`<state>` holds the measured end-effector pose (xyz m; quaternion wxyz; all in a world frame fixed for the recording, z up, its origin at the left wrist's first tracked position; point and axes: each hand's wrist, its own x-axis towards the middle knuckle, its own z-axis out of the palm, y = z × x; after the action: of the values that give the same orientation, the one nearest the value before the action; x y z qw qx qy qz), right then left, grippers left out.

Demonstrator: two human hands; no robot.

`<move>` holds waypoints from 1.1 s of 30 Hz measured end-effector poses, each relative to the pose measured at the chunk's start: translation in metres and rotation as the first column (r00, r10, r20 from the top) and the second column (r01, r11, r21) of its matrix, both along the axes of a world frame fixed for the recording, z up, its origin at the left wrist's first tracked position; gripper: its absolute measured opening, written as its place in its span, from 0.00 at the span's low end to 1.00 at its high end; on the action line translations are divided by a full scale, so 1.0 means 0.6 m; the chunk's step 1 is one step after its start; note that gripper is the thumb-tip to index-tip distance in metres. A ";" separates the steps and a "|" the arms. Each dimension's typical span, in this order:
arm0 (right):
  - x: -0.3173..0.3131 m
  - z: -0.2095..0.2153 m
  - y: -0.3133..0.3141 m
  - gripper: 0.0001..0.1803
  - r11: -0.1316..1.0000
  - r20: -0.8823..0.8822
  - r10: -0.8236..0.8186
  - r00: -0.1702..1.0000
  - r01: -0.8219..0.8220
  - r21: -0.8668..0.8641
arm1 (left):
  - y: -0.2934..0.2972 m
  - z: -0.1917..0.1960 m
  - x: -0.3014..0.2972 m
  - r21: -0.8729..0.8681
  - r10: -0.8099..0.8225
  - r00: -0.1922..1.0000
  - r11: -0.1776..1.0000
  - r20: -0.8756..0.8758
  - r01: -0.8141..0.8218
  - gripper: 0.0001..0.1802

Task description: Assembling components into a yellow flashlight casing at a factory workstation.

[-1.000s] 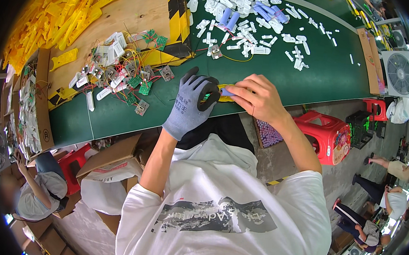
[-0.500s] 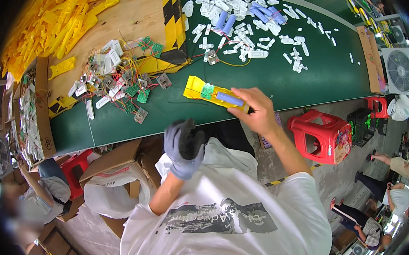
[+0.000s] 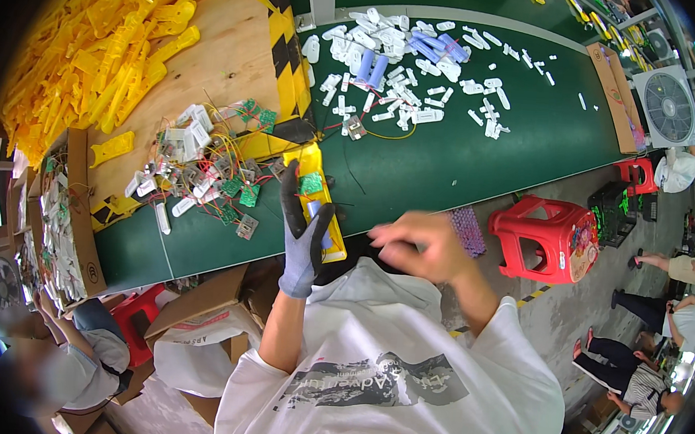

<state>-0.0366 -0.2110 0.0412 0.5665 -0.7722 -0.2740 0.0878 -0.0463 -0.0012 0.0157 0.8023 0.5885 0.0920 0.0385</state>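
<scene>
"Holding that yellow case [image 3: 324,193], which hand is it?"

"The left hand [image 3: 303,250], in a gray and black glove. Its grip is closed around the case, with gloved fingers along both sides."

"What's inside the case?"

"A green circuit board [image 3: 311,184] toward the far end and a purple battery [image 3: 314,208] nearer, partly hidden by the glove. The case slants over the near edge of the green tabletop [image 3: 480,166]; I can't tell whether it touches it."

"And the right hand [image 3: 434,249]?"

"Bare and blurred, just off the near edge, to the right of the case. Its grip is loose, the fingers apart."

"What lies around the case?"

"Just left, a tangle of wires, boards and white parts [image 3: 195,146]. Beyond that, striped tape [image 3: 294,92] edges a wooden board [image 3: 223,39], with a pile of yellow cases [image 3: 122,36] at its far left. On the far side of the tabletop are scattered white plastic pieces [image 3: 372,33], with purple batteries [image 3: 364,67] among them."

"Farther right?"

"A red stool [image 3: 515,237] on the floor, and a gray fan [image 3: 668,106] past the cardboard [image 3: 614,98] at the tabletop's right end."
</scene>
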 end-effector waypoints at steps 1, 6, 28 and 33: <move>0.035 0.005 -0.020 0.08 0.991 0.088 -0.133 0.987 0.134 -0.003 | 0.004 -0.007 0.002 -0.041 -0.024 1.000 0.999 0.018 0.025 0.43; 0.254 0.002 -0.099 0.12 0.757 0.223 -0.417 0.881 0.472 -0.452 | 0.016 -0.033 0.001 -0.126 -0.136 0.986 0.984 -0.099 0.123 0.33; 0.369 -0.034 -0.147 0.14 0.586 0.445 -0.463 0.766 0.642 -0.495 | -0.034 -0.044 0.051 -0.039 -0.115 0.993 0.993 0.004 0.115 0.18; 0.379 -0.026 -0.158 0.13 0.643 0.497 -0.268 0.825 0.538 -0.545 | -0.036 -0.052 0.052 0.099 -0.076 0.997 0.992 0.028 0.073 0.15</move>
<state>0.1905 -0.3055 0.0256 0.1953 -0.9651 -0.1432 -0.0994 -0.0148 -0.0228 -0.0153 0.7747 0.6295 0.0552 0.0225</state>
